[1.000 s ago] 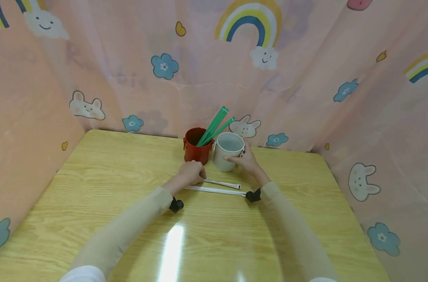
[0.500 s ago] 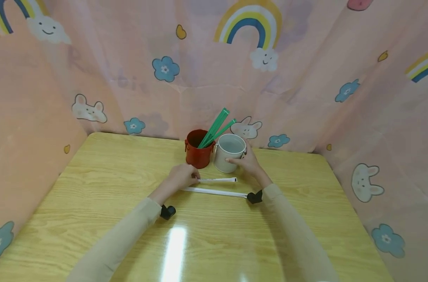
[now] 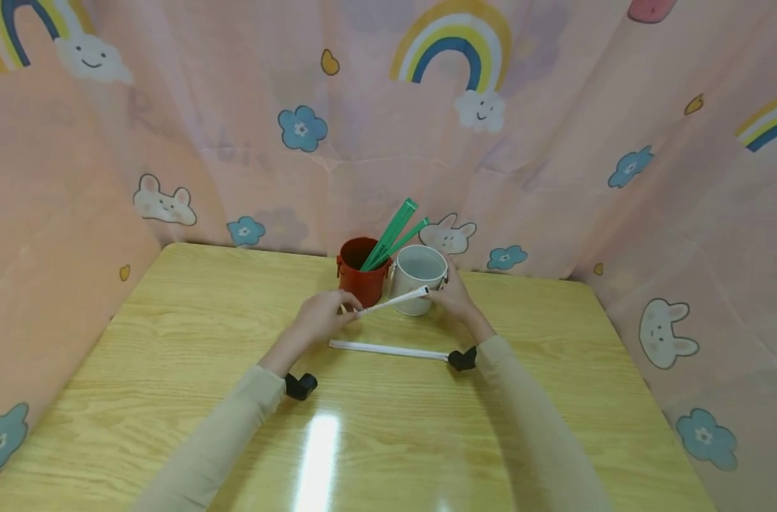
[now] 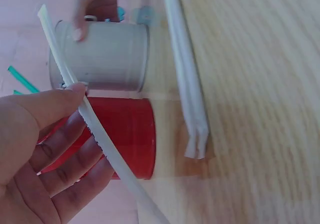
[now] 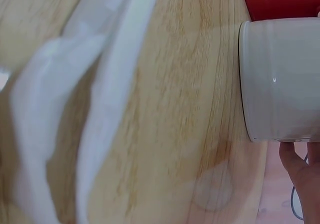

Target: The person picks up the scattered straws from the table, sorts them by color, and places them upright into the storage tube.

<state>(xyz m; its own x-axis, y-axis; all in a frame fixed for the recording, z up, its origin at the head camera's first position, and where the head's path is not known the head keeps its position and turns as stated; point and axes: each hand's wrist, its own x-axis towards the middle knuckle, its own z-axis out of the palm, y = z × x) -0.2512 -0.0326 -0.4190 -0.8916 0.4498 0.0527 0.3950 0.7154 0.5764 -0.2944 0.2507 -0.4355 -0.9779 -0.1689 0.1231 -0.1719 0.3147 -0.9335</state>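
My left hand (image 3: 320,313) pinches a white paper-wrapped straw (image 4: 117,159) between thumb and fingers. Held above the table, the straw slants up to the right, and its far end overlaps the white bucket (image 3: 402,282) in the head view. My right hand (image 3: 455,297) grips that bucket by its right side, thumb on the front. The bucket stands upright, and no straws show in its visible inside. To its left stands a red bucket (image 3: 361,288) holding several green-wrapped straws (image 3: 390,233). More white wrapped straws (image 3: 388,348) lie side by side on the table, nearer than the buckets.
The wooden table (image 3: 234,299) ends at a pink patterned curtain (image 3: 362,171) close behind the buckets. Black wrist mounts (image 3: 461,358) hang under both sleeves, the right one right by the end of the lying straws.
My left hand has drawn slightly left and raised the white straw off the table, its far end tilting up to the white bucket. My right hand stays on the bucket.
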